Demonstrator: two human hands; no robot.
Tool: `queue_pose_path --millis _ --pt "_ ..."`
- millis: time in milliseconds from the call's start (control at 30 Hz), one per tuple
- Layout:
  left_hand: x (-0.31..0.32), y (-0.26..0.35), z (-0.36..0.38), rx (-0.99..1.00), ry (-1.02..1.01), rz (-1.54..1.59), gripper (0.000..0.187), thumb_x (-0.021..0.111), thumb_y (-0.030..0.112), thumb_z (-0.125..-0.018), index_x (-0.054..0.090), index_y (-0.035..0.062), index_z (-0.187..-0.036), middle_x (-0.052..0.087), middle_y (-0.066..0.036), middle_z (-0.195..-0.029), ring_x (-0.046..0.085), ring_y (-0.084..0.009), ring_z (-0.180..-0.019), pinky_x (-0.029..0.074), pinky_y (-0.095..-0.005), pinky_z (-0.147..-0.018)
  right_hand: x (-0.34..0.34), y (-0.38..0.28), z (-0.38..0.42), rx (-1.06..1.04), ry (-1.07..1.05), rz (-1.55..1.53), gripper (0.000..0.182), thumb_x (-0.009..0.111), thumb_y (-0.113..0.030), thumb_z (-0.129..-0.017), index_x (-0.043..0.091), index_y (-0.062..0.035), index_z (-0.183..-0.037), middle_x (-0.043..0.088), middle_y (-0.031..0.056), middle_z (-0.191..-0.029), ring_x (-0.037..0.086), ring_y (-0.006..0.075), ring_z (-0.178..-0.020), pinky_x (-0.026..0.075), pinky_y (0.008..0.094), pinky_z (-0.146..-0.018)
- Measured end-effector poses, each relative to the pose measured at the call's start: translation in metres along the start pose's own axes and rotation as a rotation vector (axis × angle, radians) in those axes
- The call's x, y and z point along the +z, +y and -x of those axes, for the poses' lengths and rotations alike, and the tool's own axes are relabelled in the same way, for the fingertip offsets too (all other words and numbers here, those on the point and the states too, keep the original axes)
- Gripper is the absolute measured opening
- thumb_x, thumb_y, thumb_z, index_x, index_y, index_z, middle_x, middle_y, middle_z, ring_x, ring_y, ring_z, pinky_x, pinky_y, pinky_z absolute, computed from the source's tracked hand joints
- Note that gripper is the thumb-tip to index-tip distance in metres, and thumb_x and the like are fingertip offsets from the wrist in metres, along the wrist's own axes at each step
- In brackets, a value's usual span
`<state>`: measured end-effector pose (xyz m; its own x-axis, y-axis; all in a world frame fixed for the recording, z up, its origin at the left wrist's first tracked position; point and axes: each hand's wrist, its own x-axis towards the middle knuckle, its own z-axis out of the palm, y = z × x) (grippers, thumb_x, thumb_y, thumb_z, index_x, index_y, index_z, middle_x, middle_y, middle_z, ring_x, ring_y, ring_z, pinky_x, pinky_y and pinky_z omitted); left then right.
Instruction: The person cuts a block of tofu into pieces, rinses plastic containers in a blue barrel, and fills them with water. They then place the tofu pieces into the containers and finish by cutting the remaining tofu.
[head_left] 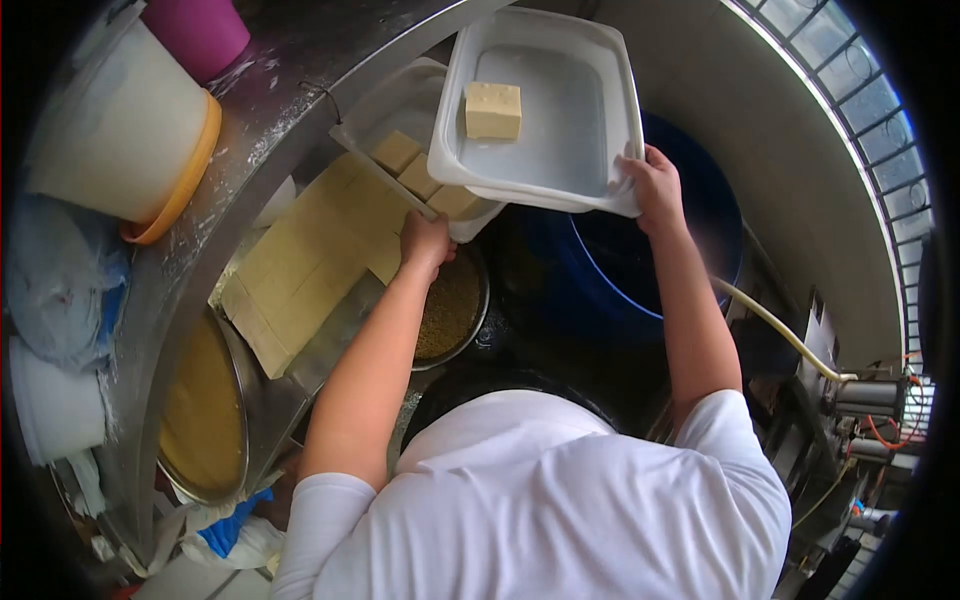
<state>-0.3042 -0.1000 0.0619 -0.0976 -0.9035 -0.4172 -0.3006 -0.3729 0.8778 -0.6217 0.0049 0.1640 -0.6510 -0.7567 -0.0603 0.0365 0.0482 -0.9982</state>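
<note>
My right hand (655, 188) is closed around the near right corner of a white plastic tub (622, 95). One pale tofu block (493, 112) sits in that tub, toward its left side, and the tub bottom looks wet. Partly below it is a second white tub (462, 232) with several tofu blocks (420, 178). My left hand (427, 242) is closed at the near left rim of this lower tub; its fingertips are partly hidden. Left of that hand lies a wide slab of tofu (310, 255), scored into pieces, on a metal board.
Below the tubs stands a round pan (448, 310) of grainy brown contents. A blue barrel (690, 190) is at the right, with a pale hose (780, 325) near it. Left are a metal ledge, a white bucket (120, 125) and a basin (205, 410) of yellowish liquid.
</note>
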Motion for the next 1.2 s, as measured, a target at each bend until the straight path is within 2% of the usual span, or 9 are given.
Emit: queue_pose_path --millis 167,400,600,700,800,867,1000,1067,1200 --pt "0.000 0.008 -0.013 0.050 -0.115 0.124 0.033 0.057 0.012 -0.092 0.053 -0.0062 -0.119 0.068 -0.019 -0.093 0.069 -0.0250 -0.064 0.058 -0.0357 -0.051 -0.009 -0.021 0.008 0.000 0.078 0.034 0.039 0.064 -0.003 -0.086 0.064 0.0068 -0.123 0.072 0.0137 -0.105 0.070 0.0217 -0.089 0.056 0.0338 -0.081" --pt "0.021 0.013 -0.040 0.056 -0.116 0.150 0.031 0.057 0.012 -0.092 0.056 -0.0045 -0.119 0.068 -0.018 -0.094 0.069 -0.0240 -0.063 0.057 -0.0335 -0.050 -0.040 -0.030 0.012 -0.015 0.139 0.038 0.035 0.064 -0.004 -0.089 0.063 0.0063 -0.122 0.070 0.0115 -0.103 0.069 0.0193 -0.087 0.055 0.0328 -0.080" --pt "0.039 0.036 -0.065 0.095 -0.105 0.100 0.033 0.059 0.018 -0.094 0.056 -0.0018 -0.120 0.068 -0.014 -0.088 0.066 -0.0198 -0.065 0.054 -0.0320 -0.051 -0.045 -0.038 -0.003 0.010 0.133 0.038 0.036 0.063 -0.004 -0.089 0.063 0.0058 -0.123 0.070 0.0109 -0.104 0.069 0.0178 -0.087 0.057 0.0309 -0.080" --pt "0.058 0.051 -0.077 0.113 -0.160 0.142 0.031 0.055 0.011 -0.092 0.056 -0.0026 -0.120 0.068 -0.016 -0.094 0.066 -0.0198 -0.065 0.053 -0.0314 -0.050 -0.048 -0.040 -0.020 0.024 0.119 0.037 0.037 0.062 -0.003 -0.089 0.063 0.0056 -0.124 0.070 0.0107 -0.104 0.069 0.0177 -0.087 0.057 0.0308 -0.080" --pt "0.080 0.056 -0.094 0.095 -0.155 0.137 0.035 0.056 0.011 -0.092 0.055 -0.0040 -0.123 0.068 -0.018 -0.099 0.069 -0.0252 -0.072 0.056 -0.0346 -0.055 -0.052 -0.043 -0.039 0.017 0.087 0.045 0.038 0.062 -0.003 -0.089 0.063 0.0054 -0.126 0.070 0.0109 -0.106 0.069 0.0178 -0.087 0.058 0.0311 -0.080" --pt "0.102 0.043 -0.121 0.223 -0.141 0.163 0.043 0.059 0.013 -0.093 0.053 -0.0059 -0.130 0.069 -0.021 -0.109 0.071 -0.0314 -0.083 0.058 -0.0387 -0.062 -0.057 -0.044 -0.055 0.011 0.060 0.030 0.039 0.061 -0.003 -0.089 0.063 0.0053 -0.126 0.070 0.0111 -0.107 0.070 0.0177 -0.088 0.058 0.0311 -0.081" --pt "0.145 0.015 -0.176 0.351 -0.097 0.002 0.049 0.061 0.019 -0.095 0.051 -0.0075 -0.135 0.067 -0.025 -0.119 0.072 -0.0345 -0.095 0.059 -0.0413 -0.069 -0.062 -0.051 -0.082 0.019 0.004 0.036 0.042 0.061 -0.002 -0.089 0.061 0.0060 -0.130 0.070 0.0124 -0.110 0.070 0.0177 -0.090 0.058 0.0306 -0.083" --pt "0.170 -0.001 -0.207 0.111 -0.291 0.759 0.045 0.058 0.025 -0.098 0.054 -0.0073 -0.129 0.068 -0.028 -0.115 0.074 -0.0348 -0.087 0.059 -0.0430 -0.065 -0.062 -0.051 -0.096 0.009 -0.026 0.030 0.042 0.061 -0.002 -0.090 0.060 0.0067 -0.131 0.070 0.0124 -0.111 0.070 0.0182 -0.091 0.058 0.0315 -0.083" --pt "0.186 0.018 -0.192 0.138 -0.285 0.630 0.042 0.056 0.025 -0.099 0.056 -0.0071 -0.126 0.069 -0.028 -0.112 0.074 -0.0355 -0.084 0.059 -0.0437 -0.064 -0.063 -0.047 -0.116 0.025 -0.072 0.046 0.043 0.061 -0.002 -0.090 0.059 0.0073 -0.131 0.070 0.0126 -0.112 0.070 0.0183 -0.091 0.059 0.0320 -0.082"
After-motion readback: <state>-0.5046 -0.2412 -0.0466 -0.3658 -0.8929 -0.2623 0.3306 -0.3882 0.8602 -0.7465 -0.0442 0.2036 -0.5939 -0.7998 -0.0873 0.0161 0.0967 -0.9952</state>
